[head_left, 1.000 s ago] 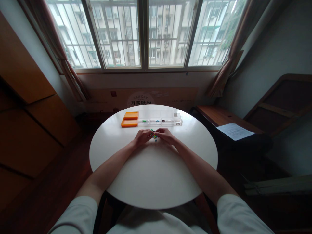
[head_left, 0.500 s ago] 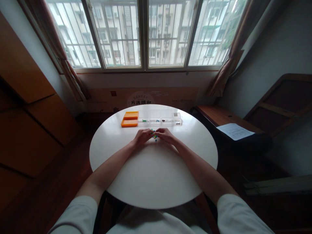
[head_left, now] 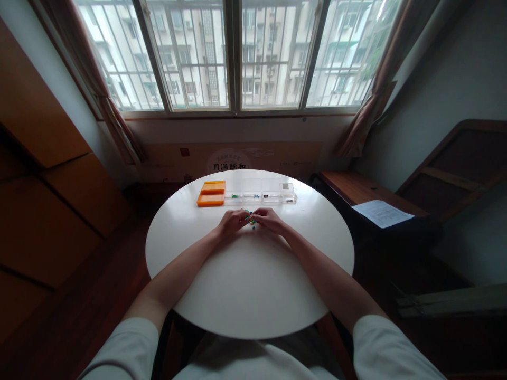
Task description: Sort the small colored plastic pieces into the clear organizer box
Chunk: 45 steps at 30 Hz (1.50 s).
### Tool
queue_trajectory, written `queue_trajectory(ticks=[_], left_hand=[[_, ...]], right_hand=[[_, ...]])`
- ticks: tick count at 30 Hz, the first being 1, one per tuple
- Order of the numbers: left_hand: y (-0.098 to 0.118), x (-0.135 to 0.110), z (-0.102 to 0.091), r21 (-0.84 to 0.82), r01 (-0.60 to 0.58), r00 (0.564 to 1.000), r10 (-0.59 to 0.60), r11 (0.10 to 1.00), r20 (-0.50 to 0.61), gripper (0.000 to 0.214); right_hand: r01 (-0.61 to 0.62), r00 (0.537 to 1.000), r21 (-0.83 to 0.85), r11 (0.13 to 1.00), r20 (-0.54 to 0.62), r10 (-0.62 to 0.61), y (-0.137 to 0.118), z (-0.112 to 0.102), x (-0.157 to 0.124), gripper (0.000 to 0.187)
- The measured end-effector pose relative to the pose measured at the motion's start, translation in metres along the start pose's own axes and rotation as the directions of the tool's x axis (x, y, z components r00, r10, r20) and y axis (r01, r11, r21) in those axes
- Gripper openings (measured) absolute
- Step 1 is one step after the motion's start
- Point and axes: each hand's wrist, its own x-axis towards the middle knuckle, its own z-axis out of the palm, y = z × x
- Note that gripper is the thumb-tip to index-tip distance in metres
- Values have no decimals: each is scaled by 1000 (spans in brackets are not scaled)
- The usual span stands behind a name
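Observation:
My left hand (head_left: 233, 220) and my right hand (head_left: 269, 217) rest on the white round table (head_left: 253, 285), their fingertips almost meeting. Both have their fingers bent together in a pinch over a small pile of green, blue and yellow pieces (head_left: 252, 221). Whatever is between the fingertips is too small to name. One blue piece (head_left: 253, 227) lies just in front of the pile. Beyond the hands stands a row of clear plastic compartments (head_left: 252, 184), holding a green piece (head_left: 235, 196), blue pieces (head_left: 256, 196), a dark piece (head_left: 265, 196) and a silvery piece (head_left: 290, 200).
An orange open tray (head_left: 210, 202) adjoins the clear compartments on their left. To the right of the table, a wooden bench (head_left: 356, 184) carries a printed sheet of paper (head_left: 382, 213). A barred window (head_left: 233, 58) is behind, with an orange-brown cabinet (head_left: 47, 190) at left.

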Motion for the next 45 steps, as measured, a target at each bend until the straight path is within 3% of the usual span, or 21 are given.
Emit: queue_trajectory(ticks=[45], left_hand=[[0,0,0,17,24,1000,-24,1000,3,28]], right_hand=[[-13,1000,19,1000,-9,13,-3,2,0,32]])
